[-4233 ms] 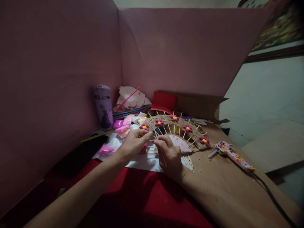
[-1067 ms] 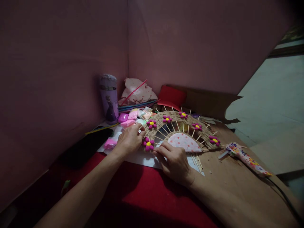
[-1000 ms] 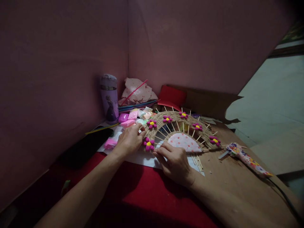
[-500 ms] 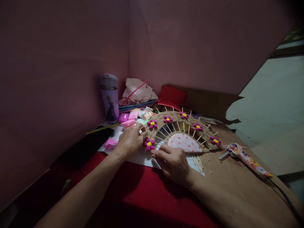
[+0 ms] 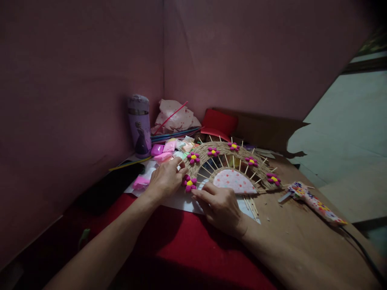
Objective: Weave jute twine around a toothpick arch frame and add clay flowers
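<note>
A half-round fan [image 5: 222, 146] of twine woven over thin sticks lies in front of me, with several magenta flowers with yellow centres along its band. A dotted cloth half-circle [image 5: 234, 181] fills its middle. My left hand [image 5: 167, 177] is closed on the fan's left edge, its fingertips partly hidden. The lowest flower [image 5: 189, 183] sits between my hands at the band's left end. My right hand [image 5: 222, 205] is closed in a pinch at that same end, its fingertips touching the flower's lower petals.
A flower-patterned glue gun [image 5: 317, 205] lies at the right with its cord. Loose sticks [image 5: 251, 207] lie near a white sheet [image 5: 178, 201]. Small clay packets [image 5: 165, 151], a purple tumbler [image 5: 140, 127], a cloth bundle [image 5: 175, 114] and a red piece [image 5: 219, 121] stand along the wall.
Almost nothing differs; both hands keep their places on the fan, and the view has shifted very slightly.
</note>
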The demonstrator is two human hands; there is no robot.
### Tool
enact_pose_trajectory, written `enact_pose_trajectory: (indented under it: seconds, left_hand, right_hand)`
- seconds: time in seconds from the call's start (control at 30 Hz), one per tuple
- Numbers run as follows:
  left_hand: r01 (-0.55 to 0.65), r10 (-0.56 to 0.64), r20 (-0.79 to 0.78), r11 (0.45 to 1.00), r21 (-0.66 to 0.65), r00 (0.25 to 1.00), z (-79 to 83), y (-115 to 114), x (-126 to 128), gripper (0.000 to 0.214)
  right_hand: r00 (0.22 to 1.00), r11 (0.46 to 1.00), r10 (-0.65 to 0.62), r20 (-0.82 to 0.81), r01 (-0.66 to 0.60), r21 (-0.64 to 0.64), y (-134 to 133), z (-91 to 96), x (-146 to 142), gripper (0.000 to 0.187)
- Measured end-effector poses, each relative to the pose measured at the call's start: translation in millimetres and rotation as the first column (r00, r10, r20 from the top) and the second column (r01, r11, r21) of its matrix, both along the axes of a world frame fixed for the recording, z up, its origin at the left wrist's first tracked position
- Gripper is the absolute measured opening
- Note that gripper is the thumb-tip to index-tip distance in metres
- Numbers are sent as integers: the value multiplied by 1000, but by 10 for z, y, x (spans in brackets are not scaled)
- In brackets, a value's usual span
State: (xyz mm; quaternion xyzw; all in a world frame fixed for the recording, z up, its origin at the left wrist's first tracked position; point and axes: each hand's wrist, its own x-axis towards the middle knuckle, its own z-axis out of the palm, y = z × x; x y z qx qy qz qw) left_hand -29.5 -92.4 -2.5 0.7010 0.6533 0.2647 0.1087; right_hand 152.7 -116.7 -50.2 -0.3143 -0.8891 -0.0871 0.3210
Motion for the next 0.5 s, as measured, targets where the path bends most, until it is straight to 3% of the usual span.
enact_pose_trajectory:
  seconds: [0.23, 0.5]
  left_hand:
    - [1, -1, -23, 1000, -2, 1000, 4, -2, 6, 16]
    - [2, -2, -36, 1000, 2, 999, 13, -11, 7, 16]
  right_hand:
    - [991, 999, -42, -128, 38, -34, -18, 23, 6, 22]
    - [997, 997, -46, -55, 43, -65, -1, 15, 1, 25]
